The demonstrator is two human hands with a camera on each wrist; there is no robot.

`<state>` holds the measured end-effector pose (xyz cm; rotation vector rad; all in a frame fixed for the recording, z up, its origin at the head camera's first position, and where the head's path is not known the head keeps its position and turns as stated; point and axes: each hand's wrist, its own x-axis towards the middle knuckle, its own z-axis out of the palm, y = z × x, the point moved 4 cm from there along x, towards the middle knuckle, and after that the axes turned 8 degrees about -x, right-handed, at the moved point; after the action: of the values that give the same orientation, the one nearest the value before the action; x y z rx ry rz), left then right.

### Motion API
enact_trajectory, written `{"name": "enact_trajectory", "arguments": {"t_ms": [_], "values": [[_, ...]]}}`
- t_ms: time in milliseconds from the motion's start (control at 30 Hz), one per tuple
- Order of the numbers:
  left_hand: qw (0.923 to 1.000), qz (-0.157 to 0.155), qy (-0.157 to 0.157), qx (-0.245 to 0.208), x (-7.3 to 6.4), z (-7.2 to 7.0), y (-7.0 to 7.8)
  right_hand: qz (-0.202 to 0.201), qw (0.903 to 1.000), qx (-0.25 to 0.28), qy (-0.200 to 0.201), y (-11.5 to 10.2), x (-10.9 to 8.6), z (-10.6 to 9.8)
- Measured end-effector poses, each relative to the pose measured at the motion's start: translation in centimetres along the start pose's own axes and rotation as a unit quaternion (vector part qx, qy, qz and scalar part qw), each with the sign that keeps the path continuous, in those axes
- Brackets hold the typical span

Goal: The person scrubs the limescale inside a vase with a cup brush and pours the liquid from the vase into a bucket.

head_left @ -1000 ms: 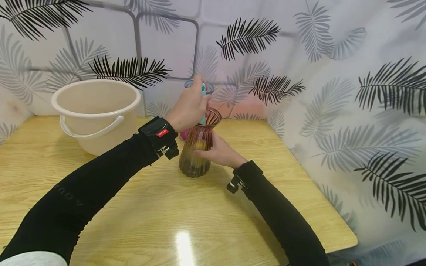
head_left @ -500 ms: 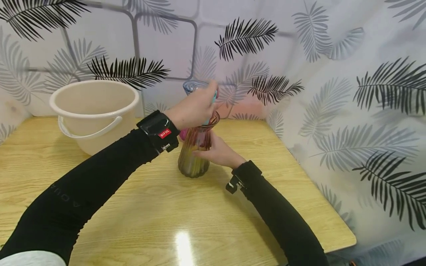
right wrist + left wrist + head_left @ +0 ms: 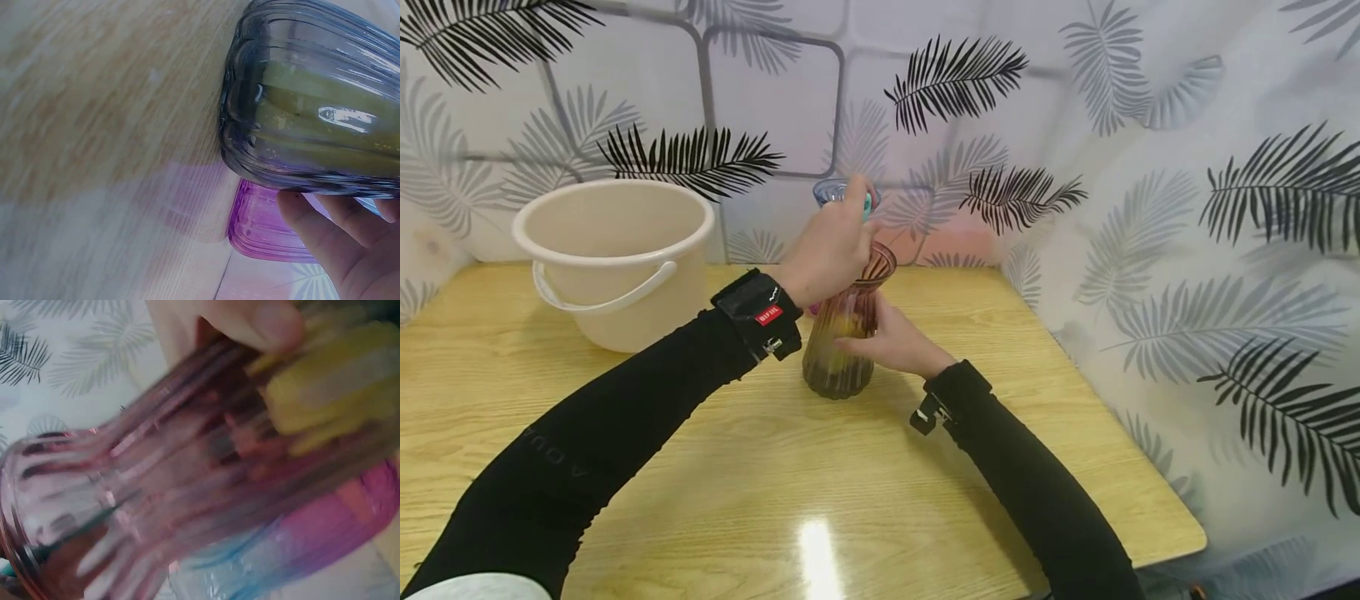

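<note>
My left hand grips the teal handle of a bottle brush above the mouth of a ribbed glass vase. Through the glass shows the brush's yellow sponge head, inside the lower part of the vase. The vase is pinkish at the top and smoky grey toward its base, and leans slightly to the right. Low on its right side my right hand holds it, thumb across the front. Close behind is a second vase, blue at the rim and magenta at the base, mostly hidden by the left hand.
A cream bucket with its handle hanging down in front stands on the wooden table at the left. A leaf-patterned curtain borders the back and right of the table.
The left hand swung to the right with the brush handle, then came back left. The sponge head shifts inside the vase. The right hand and the vase have hardly moved.
</note>
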<state>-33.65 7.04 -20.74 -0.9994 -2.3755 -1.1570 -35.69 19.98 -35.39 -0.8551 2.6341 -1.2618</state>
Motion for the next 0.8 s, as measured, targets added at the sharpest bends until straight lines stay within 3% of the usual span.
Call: {"name": "enact_trajectory", "arguments": {"t_ms": [167, 533, 667, 800], "values": [[0.9989, -0.013, -0.009, -0.044, 0.0, 0.1, 0.2, -0.010, 0.9999, -0.008, -0.003, -0.2, -0.1, -0.1], [0.9947, -0.025, -0.082, -0.056, 0.1, -0.3, 0.6, -0.010, 0.9997, 0.016, -0.014, -0.3, -0.4, 0.0], [0.9939, -0.013, -0.107, -0.023, 0.1, -0.3, 1.0, -0.003, 0.9996, 0.020, -0.019, -0.2, -0.5, 0.1], [0.9944, 0.009, -0.102, 0.027, 0.2, -0.3, 1.4, -0.011, 0.9997, 0.014, -0.015, -0.2, -0.3, 0.0]]}}
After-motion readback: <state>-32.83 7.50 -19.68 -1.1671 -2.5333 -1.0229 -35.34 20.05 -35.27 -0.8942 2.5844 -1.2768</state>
